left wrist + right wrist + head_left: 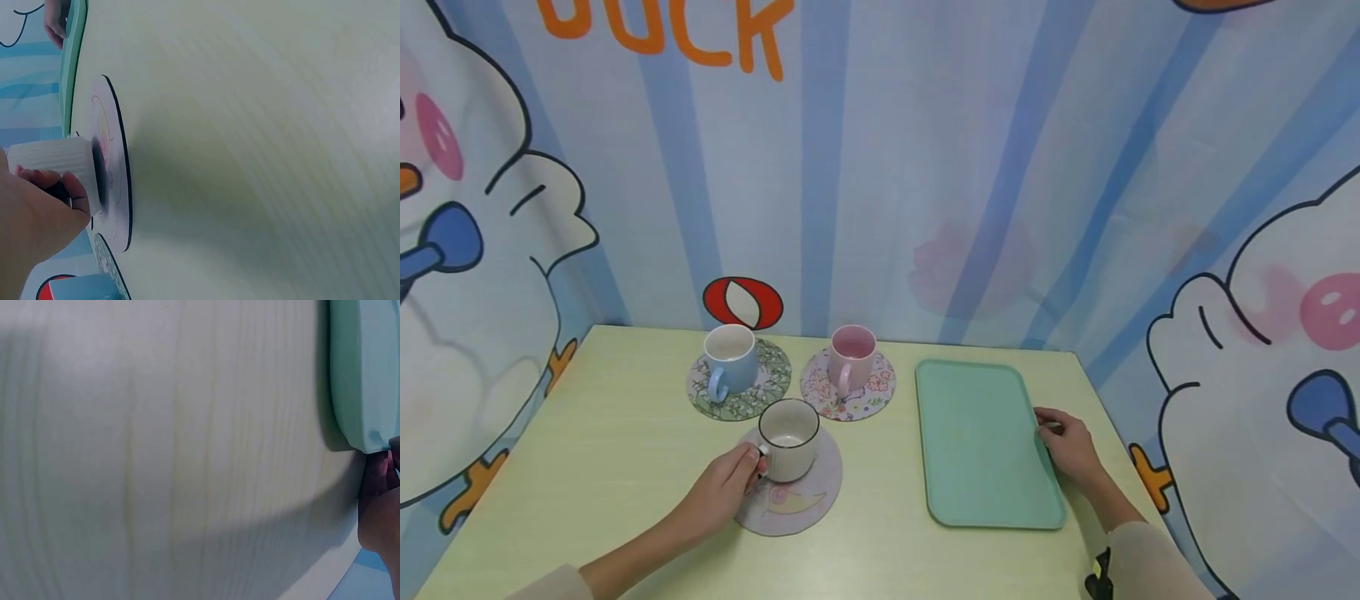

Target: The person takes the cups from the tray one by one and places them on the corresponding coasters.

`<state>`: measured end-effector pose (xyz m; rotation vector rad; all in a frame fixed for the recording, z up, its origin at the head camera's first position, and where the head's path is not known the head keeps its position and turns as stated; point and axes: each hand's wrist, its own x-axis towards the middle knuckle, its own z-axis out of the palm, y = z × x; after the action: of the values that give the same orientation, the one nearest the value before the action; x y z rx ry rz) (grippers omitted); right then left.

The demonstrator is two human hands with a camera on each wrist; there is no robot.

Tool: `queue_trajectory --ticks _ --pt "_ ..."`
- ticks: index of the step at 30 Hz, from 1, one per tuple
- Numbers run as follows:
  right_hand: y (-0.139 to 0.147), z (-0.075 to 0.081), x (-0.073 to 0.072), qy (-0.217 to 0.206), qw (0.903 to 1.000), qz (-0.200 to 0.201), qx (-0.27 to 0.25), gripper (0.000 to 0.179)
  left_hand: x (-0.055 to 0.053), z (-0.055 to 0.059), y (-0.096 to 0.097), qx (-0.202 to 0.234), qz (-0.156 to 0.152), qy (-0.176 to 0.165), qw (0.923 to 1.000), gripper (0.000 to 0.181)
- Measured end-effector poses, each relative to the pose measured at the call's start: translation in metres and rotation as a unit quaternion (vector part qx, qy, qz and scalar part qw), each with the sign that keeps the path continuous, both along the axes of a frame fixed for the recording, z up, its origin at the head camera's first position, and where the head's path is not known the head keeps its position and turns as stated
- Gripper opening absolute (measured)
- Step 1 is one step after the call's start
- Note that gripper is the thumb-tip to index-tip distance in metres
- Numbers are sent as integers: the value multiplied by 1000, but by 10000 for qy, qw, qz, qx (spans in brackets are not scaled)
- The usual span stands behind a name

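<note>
My left hand [727, 483] pinches the handle of a white mug [790, 454] with a dark rim. The mug is upright over a round pale-purple coaster [786, 518]; in the left wrist view, a dark shadow lies between the mug's base and the coaster [116, 212]. At the right, my right hand [1067, 446] holds the right edge of a mint-green tray [985, 442] between thumb and fingers. From the right wrist, the tray's end [356, 394] shows, and the hand [382, 512] is partly cut off by the frame.
Behind the white mug stand a blue mug [732, 367] on a green-patterned coaster [775, 383] and a pink mug [852, 358] on a floral coaster [880, 392]. A printed curtain [880, 167] hangs at the back and sides of the pale wooden table [587, 442].
</note>
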<state>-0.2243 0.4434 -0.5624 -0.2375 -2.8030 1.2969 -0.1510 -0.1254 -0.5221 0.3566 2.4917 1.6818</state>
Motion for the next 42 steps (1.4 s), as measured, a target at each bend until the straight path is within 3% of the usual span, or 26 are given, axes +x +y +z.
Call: queue_trajectory --ticks 12,22,42 --pt "0 -1 0 37 10000 51 40 40 13 -7 3 112 -87 -12 9999 27" --pt "-2 0 3 -10 10000 14 -8 41 15 -4 5 -101 -27 -275 9996 28" --pt "0 -2 0 -28 10000 -65 54 41 21 -10 8 275 8 -464 9985 27"
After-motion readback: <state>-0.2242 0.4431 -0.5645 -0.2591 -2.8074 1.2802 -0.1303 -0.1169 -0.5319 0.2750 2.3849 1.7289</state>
